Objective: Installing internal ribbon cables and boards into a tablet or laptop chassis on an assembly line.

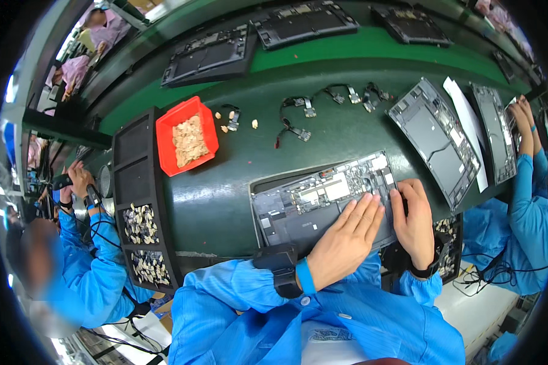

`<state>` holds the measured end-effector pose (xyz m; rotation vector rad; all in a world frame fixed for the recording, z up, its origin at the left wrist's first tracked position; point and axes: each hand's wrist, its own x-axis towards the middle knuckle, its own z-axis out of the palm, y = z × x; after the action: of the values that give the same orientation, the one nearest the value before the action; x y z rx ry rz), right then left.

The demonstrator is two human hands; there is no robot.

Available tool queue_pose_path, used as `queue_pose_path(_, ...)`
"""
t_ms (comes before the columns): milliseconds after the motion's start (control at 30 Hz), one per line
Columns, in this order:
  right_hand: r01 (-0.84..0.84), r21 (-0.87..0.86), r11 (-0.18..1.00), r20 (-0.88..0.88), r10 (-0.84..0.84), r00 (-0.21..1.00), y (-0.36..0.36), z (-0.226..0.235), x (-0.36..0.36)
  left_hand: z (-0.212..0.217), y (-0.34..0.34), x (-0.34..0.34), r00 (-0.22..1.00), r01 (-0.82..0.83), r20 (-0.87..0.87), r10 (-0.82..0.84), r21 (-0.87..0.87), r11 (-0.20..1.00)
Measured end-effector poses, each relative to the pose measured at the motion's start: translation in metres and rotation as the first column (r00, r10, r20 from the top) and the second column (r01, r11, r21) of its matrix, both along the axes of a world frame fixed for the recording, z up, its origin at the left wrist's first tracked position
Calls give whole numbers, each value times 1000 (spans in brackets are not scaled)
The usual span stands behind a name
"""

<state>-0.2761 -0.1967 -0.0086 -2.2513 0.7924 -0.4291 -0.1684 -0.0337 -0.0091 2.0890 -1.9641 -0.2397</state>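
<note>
An opened laptop base (310,228), with its circuit board and dark battery showing, lies tilted on the green bench in front of me. My left hand (347,243) rests flat on it, fingers outstretched together over the lower edge of the board. At the laptop's right edge is my right hand (415,225), with its thumb on the near side and its other fingers curled around the corner. What lies beneath those curled fingertips is hidden. Several small cable assemblies with connectors (309,109) are scattered beyond the laptop.
To the left stand a red bin (212,137) of small tan pieces and a black compartment tray (169,243) holding small parts. More laptop bases (429,137) lean at the right, beside a white sheet (463,121); others (210,58) line the back. Co-workers in blue sit on both sides.
</note>
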Motion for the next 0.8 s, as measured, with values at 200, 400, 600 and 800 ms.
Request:
queue_pose_path(200, -160, 730, 665, 246, -37, 968, 7, 21, -22, 22, 8, 9, 987, 35, -154, -55, -130, 991)
queue_pose_path(400, -93, 805, 586, 242, -182, 953, 13, -3, -18, 23, 7, 36, 979, 75, -176, -104, -163, 984)
queue_pose_path(600, 19, 383, 924, -78, 12, 997, 24, 8, -39, 64, 78, 69, 895, -444, -128, 427, -322, 836)
queue_pose_path(800, -131, 467, 875, 33, 131, 991, 50, 6, -25, 19, 134, 55, 587, -803, -209, 783, -22, 596)
